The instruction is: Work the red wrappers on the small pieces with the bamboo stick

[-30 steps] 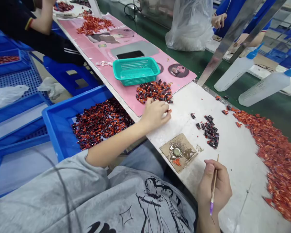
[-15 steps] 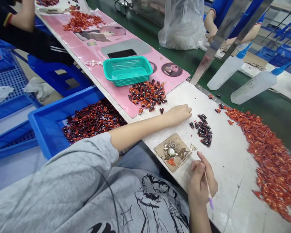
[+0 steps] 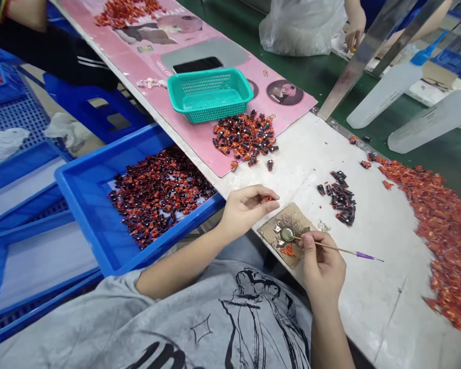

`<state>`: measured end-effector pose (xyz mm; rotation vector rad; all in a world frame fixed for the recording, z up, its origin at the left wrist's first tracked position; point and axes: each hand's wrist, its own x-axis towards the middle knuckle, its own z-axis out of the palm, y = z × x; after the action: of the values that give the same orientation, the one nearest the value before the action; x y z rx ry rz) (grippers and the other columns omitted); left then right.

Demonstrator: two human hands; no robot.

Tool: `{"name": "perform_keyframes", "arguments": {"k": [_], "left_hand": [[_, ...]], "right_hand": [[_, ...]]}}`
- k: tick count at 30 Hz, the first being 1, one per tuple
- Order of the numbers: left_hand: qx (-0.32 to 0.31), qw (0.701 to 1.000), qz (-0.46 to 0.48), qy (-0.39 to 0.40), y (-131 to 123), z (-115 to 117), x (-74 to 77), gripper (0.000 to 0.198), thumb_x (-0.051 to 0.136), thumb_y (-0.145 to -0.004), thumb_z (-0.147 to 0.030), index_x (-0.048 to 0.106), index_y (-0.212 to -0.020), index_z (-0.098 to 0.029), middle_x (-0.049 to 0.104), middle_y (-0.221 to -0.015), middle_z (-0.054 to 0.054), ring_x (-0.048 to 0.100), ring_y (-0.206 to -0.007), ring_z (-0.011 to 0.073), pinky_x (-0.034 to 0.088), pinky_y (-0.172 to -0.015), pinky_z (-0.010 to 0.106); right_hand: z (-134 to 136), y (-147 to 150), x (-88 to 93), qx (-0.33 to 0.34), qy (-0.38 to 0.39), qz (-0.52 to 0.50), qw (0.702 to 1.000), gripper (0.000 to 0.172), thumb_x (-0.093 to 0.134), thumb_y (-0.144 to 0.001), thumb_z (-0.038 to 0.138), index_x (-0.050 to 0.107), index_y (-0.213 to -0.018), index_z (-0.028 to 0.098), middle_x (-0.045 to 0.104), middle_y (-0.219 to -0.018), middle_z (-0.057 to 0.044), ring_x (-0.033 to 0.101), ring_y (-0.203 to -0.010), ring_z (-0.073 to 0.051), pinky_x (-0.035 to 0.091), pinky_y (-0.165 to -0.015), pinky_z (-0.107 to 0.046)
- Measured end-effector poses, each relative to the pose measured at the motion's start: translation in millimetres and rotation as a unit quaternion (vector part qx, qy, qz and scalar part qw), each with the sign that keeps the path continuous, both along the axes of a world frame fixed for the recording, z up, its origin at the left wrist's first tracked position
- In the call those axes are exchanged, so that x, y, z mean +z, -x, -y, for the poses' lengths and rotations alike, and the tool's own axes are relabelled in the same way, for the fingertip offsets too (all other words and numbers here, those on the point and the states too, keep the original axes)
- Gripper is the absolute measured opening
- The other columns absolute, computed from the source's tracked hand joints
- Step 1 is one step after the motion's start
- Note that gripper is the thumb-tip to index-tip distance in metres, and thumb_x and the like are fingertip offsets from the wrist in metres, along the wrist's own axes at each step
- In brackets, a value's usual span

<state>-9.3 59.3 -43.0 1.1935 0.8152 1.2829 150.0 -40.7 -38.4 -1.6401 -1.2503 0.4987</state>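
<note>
My left hand (image 3: 249,207) is closed in a pinch on a small red-orange piece (image 3: 269,199), mostly hidden by the fingertips, just left of a cardboard square (image 3: 271,225). My right hand (image 3: 325,266) grips a thin wooden stick (image 3: 336,248) with a purple end pointing right. Its other end reaches a small round cap (image 3: 287,234) holding clear liquid on the cardboard. Orange bits (image 3: 288,250) lie beside the cap, and the cardboard looks wet around it. Several small black pieces (image 3: 341,197) with reddish ends lie on the white table beyond my right hand.
A heap of orange pieces (image 3: 441,215) runs along the right. Black-and-orange pieces (image 3: 248,136) lie by a green basket (image 3: 211,110) on a pink mat (image 3: 203,154). A blue crate (image 3: 88,225) stands lower left. Bottles (image 3: 388,92), a metal post (image 3: 346,77) and co-workers' arms (image 3: 355,23) are behind.
My left hand has drawn back from near the black pieces towards the cardboard, now pinching a small piece. My right hand has turned the stick, bringing its end to the cap. The view has shifted.
</note>
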Motion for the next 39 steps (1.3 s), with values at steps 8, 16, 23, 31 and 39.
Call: {"name": "perform_keyframes", "arguments": {"k": [8,16,23,31,39], "left_hand": [[-0.037,0.966,0.189,0.171,10.2,24.6,2.4,0.027,0.096,-0.058,-0.037,0.082,-0.075,-0.022,0.073,-0.075,0.001,0.071,-0.063,0.0113,0.054,-0.055,0.019],[-0.102,0.918,0.219,0.315,16.4,35.1,12.0,0.033,0.1,-0.05,-0.029,0.08,-0.073,-0.019,0.075,-0.067,-0.001,0.07,-0.062,0.009,0.057,-0.061,0.016],[-0.138,0.903,0.209,0.348,15.7,48.0,18.9,0.027,0.097,-0.057,-0.027,0.082,-0.077,-0.018,0.078,-0.076,0.002,0.073,-0.066,0.0123,0.06,-0.063,0.021],[-0.144,0.924,0.187,0.3,9.4,52.0,13.5,0.034,0.095,-0.061,-0.025,0.081,-0.091,-0.018,0.077,-0.076,0.002,0.071,-0.066,0.0123,0.059,-0.064,0.022],[-0.151,0.923,0.183,0.303,6.6,55.2,11.0,0.028,0.095,-0.06,-0.028,0.079,-0.08,-0.016,0.079,-0.08,0.003,0.071,-0.069,0.0134,0.062,-0.073,0.028]], "right_hand": [[3.1,9.2,1.1,0.001,0.032,-0.004,0.999,0.031,0.063,-0.091,0.046,0.067,-0.076,0.019,0.067,-0.063,-0.001,0.062,-0.056,-0.015,0.049,-0.055,-0.025],[2.9,15.0,3.9,-0.07,0.011,-0.055,0.996,0.042,0.066,-0.087,0.059,0.067,-0.076,0.018,0.068,-0.063,-0.003,0.065,-0.057,-0.016,0.053,-0.057,-0.027],[-0.1,12.0,12.3,-0.099,-0.025,-0.07,0.992,0.044,0.069,-0.084,0.061,0.068,-0.074,0.018,0.066,-0.061,-0.002,0.062,-0.056,-0.015,0.052,-0.057,-0.026],[8.9,14.7,20.9,-0.075,-0.074,-0.136,0.985,0.03,0.072,-0.09,0.046,0.069,-0.079,0.018,0.067,-0.069,-0.001,0.063,-0.061,-0.012,0.051,-0.061,-0.025],[11.7,29.7,39.7,-0.015,-0.091,-0.11,0.99,0.024,0.07,-0.092,0.04,0.069,-0.079,0.021,0.066,-0.068,0.001,0.062,-0.058,-0.011,0.051,-0.056,-0.023]]}}
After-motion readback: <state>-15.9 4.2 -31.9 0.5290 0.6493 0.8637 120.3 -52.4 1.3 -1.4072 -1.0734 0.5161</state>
